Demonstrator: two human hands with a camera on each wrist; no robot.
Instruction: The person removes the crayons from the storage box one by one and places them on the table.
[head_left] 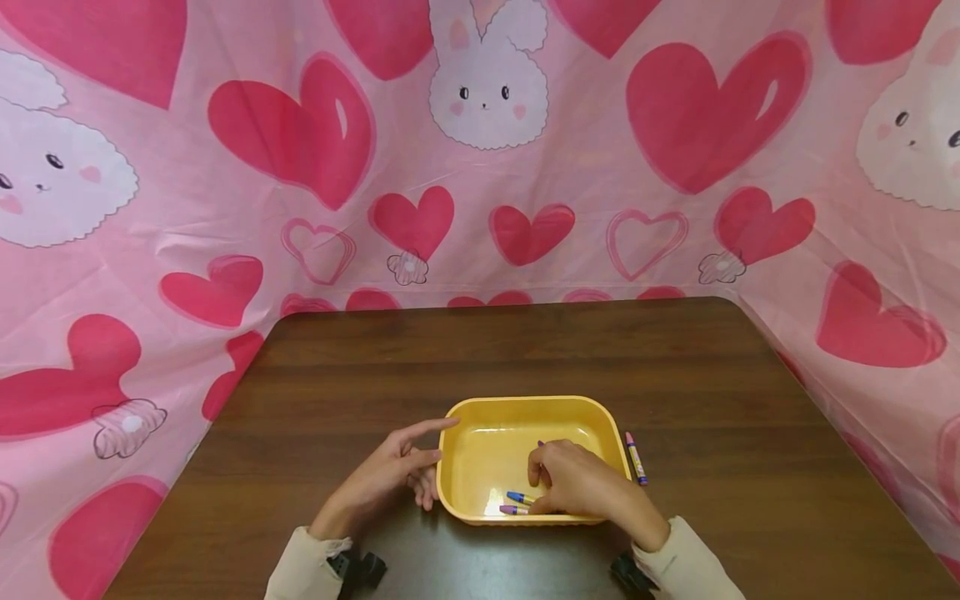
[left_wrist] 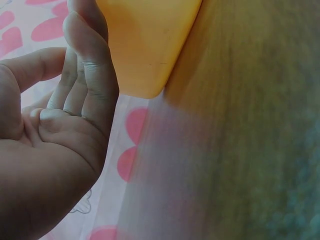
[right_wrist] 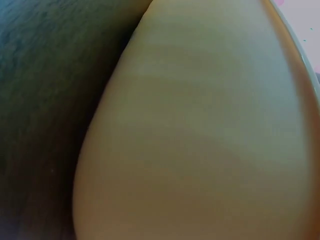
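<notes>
A yellow plastic tray (head_left: 525,404) sits near the front of the table. My left hand (head_left: 393,467) is at its left side, index finger reaching to the rim and the other fingers outside the wall; in the left wrist view that hand (left_wrist: 65,125) shows loosely bent fingers beside the tray (left_wrist: 145,55). My right hand (head_left: 577,483) reaches down into the tray with bent fingers. Beside its fingertips lie a blue crayon (head_left: 519,497) and a purple crayon (head_left: 513,510). A purple tip (head_left: 541,444) shows behind the hand; whether the fingers pinch it is hidden.
A crayon with a pink tip (head_left: 635,458) lies on the brown table (head_left: 360,367), just right of the tray. The tray's outer wall (right_wrist: 200,125) fills most of the right wrist view. A pink cloth with hearts and rabbits (head_left: 465,167) hangs around the table.
</notes>
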